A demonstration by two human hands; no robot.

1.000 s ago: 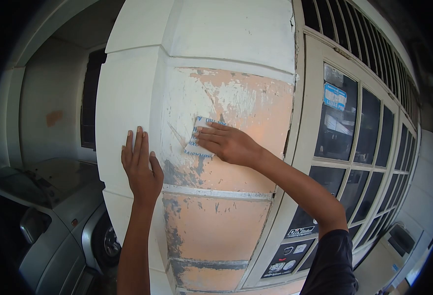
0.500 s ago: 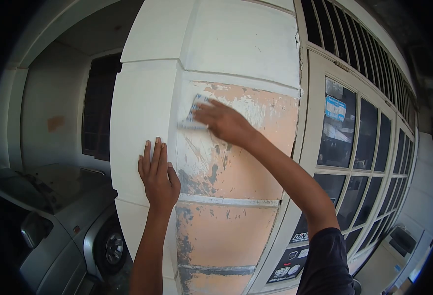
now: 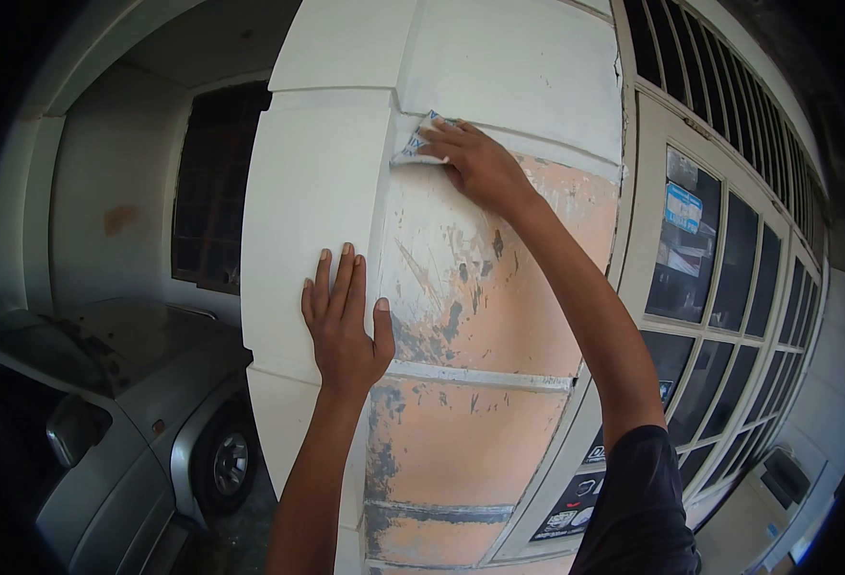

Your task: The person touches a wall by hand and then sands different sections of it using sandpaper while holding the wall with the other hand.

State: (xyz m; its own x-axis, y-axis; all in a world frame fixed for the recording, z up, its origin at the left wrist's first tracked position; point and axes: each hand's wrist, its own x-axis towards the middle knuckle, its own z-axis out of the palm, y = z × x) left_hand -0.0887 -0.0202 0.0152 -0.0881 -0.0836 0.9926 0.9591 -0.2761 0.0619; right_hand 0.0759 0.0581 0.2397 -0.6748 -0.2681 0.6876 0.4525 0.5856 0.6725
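Under the fingers of my right hand [image 3: 480,165] is a folded piece of sandpaper [image 3: 413,149], its pale backing printed with blue letters. The hand presses it against the upper left corner of a recessed wall panel [image 3: 528,278], just below a white ledge. Peach paint shows on this panel, with worn white and grey patches and scratches at its left. My left hand [image 3: 346,321] lies flat on the white pillar face [image 3: 317,172], fingers pointing up and thumb apart, holding nothing.
A silver car [image 3: 106,431] stands at the lower left beyond the pillar. To the right is a white-framed glass door [image 3: 633,220] with stickers, below a barred vent [image 3: 719,77]. More flaking peach panels [image 3: 461,431] continue downward.
My right hand has moved up with the sandpaper, from the panel's middle left to its top left corner. The left hand stays flat on the pillar. The view has shifted slightly.
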